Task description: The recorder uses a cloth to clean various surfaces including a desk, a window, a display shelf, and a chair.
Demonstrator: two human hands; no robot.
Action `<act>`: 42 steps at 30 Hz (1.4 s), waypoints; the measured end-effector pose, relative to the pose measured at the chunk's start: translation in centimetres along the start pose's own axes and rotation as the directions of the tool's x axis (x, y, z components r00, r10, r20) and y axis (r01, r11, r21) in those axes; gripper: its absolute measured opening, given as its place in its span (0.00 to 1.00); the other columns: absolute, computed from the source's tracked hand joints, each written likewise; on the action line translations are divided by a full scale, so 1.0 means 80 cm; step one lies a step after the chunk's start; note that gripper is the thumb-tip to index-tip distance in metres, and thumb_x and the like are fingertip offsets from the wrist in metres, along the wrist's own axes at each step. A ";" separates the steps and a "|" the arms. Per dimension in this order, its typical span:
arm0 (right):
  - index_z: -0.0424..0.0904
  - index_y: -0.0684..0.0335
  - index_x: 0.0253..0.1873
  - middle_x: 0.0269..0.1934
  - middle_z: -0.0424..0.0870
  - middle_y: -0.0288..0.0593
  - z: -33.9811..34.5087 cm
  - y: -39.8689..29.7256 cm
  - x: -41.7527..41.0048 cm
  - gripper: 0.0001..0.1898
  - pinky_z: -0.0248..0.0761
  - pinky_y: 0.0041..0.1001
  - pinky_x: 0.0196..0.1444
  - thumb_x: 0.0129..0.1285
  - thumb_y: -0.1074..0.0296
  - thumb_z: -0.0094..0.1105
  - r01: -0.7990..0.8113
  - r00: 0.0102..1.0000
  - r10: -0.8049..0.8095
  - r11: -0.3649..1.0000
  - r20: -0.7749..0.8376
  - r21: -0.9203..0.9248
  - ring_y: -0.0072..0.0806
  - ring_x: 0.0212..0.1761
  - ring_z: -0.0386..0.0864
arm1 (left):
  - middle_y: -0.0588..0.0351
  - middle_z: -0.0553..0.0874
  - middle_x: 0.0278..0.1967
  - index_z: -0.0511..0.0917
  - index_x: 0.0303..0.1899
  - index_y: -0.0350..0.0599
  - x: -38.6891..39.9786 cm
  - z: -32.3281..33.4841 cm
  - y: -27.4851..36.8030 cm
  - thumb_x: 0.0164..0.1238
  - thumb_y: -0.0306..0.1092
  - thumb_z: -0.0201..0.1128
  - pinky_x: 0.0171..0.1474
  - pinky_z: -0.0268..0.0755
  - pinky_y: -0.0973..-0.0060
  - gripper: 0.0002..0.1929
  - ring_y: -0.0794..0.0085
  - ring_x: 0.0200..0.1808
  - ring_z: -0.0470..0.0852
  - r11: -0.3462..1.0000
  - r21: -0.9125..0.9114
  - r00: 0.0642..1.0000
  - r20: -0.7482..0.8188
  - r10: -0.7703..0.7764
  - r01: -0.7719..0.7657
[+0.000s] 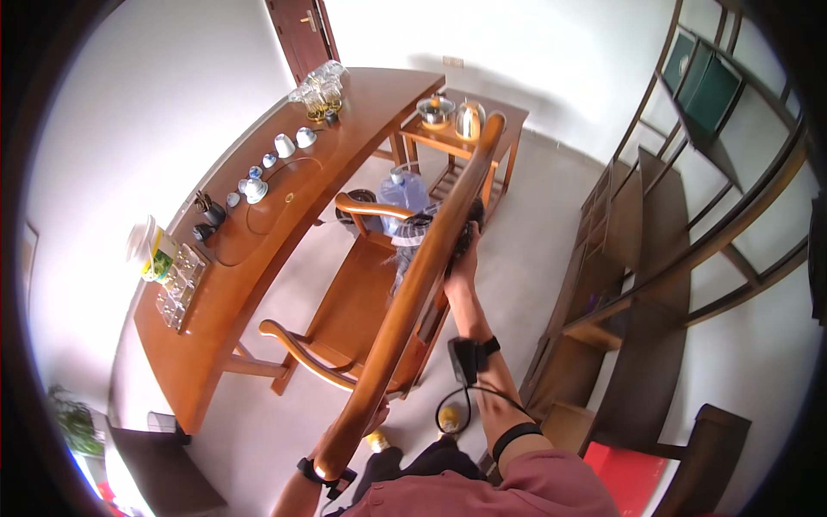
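A wooden bench-like armchair (352, 284) stands before me, its long top rail (417, 291) crossing the view diagonally. Close to the rail's far end, my right hand (466, 255) grips a dark, textured cloth behind the rail. Grey striped fabric (413, 231), apparently part of the same cloth, shows on the rail's other side, over the backrest and above the seat. My left hand (376, 417) reaches beneath the rail's near end. Its fingers appear on the right side of the rail, while the rail hides most of the palm, so its grip is unclear.
A long wooden table (271, 226) holds cups, glasses and a white tub (152, 249). Behind the chair are a water jug (402, 190) and a side table (446, 136) with a kettle (470, 121) and a pot (436, 111). Dark shelving (659, 271) lines the right.
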State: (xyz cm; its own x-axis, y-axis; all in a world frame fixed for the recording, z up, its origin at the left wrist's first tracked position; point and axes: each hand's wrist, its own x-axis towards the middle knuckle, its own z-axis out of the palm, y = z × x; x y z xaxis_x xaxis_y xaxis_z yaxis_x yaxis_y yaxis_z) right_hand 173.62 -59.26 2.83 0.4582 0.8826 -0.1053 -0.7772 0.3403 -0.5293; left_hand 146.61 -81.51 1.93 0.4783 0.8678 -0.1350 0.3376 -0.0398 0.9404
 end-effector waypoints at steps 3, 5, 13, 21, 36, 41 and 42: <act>0.70 0.62 0.57 0.48 0.77 0.35 0.007 -0.018 -0.042 0.23 0.69 0.25 0.50 0.69 0.49 0.43 -0.008 0.984 -0.014 0.992 -0.178 -0.122 0.26 0.45 0.76 | 0.60 0.73 0.33 0.71 0.37 0.45 0.002 -0.001 0.006 0.53 0.22 0.63 0.41 0.66 0.78 0.11 0.76 0.37 0.73 0.984 -0.086 0.987 0.062 -0.151 0.156; 0.71 0.62 0.54 0.44 0.80 0.36 0.005 -0.024 -0.050 0.22 0.72 0.25 0.45 0.70 0.49 0.42 -0.037 0.974 -0.012 0.976 -0.225 -0.214 0.26 0.41 0.78 | 0.56 0.76 0.39 0.73 0.43 0.43 -0.018 -0.008 -0.042 0.55 0.22 0.63 0.45 0.68 0.79 0.13 0.75 0.42 0.74 0.931 -0.217 0.953 -0.020 -0.304 0.292; 0.78 0.68 0.43 0.34 0.81 0.43 -0.021 -0.100 -0.079 0.18 0.75 0.24 0.32 0.64 0.57 0.45 -0.062 0.998 0.064 0.993 0.022 -0.099 0.27 0.32 0.81 | 0.49 0.72 0.58 0.65 0.60 0.37 -0.029 -0.102 0.103 0.68 0.34 0.55 0.53 0.72 0.69 0.21 0.65 0.57 0.73 0.956 -0.116 0.948 -0.141 -0.286 0.271; 0.59 0.68 0.64 0.60 0.69 0.46 -0.107 0.112 -0.076 0.30 0.57 0.28 0.61 0.68 0.49 0.46 0.015 1.000 -0.017 0.883 0.001 -0.469 0.32 0.59 0.67 | 0.37 0.65 0.61 0.39 0.70 0.36 -0.045 -0.073 0.224 0.55 0.34 0.67 0.56 0.68 0.62 0.49 0.57 0.62 0.67 0.938 -0.120 0.928 0.230 -0.293 0.326; 0.73 0.56 0.45 0.41 0.81 0.35 -0.172 0.213 -0.139 0.12 0.74 0.34 0.47 0.69 0.56 0.43 -0.328 0.702 0.662 0.628 -0.262 0.706 0.30 0.43 0.79 | 0.40 0.70 0.56 0.47 0.68 0.36 -0.029 -0.056 0.238 0.46 0.33 0.66 0.50 0.73 0.68 0.47 0.60 0.57 0.72 0.848 -0.279 0.893 0.161 -0.422 0.451; 0.73 0.59 0.40 0.32 0.81 0.37 -0.075 0.080 -0.149 0.08 0.76 0.31 0.41 0.67 0.70 0.42 -0.503 0.782 0.623 0.618 0.014 0.605 0.30 0.38 0.80 | 0.42 0.72 0.54 0.47 0.68 0.34 -0.026 -0.051 0.239 0.43 0.38 0.68 0.49 0.73 0.67 0.50 0.60 0.57 0.73 0.823 -0.340 0.888 0.109 -0.447 0.456; 0.73 0.63 0.42 0.34 0.81 0.41 -0.050 0.054 -0.154 0.08 0.77 0.31 0.43 0.67 0.73 0.41 -0.524 0.796 0.604 0.673 0.021 0.522 0.30 0.38 0.81 | 0.42 0.72 0.53 0.47 0.68 0.34 -0.028 -0.054 0.234 0.43 0.38 0.69 0.49 0.73 0.66 0.51 0.60 0.57 0.73 0.840 -0.340 0.905 0.123 -0.406 0.423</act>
State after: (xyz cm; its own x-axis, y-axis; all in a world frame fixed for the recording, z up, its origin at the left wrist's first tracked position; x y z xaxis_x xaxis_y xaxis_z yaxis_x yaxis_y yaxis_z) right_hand 166.39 -69.95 -1.54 -0.1138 0.9153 -0.3863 -0.9882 -0.0643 0.1387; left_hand 148.35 -82.05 21.18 0.3952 0.7411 -0.5428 0.2106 0.5020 0.8388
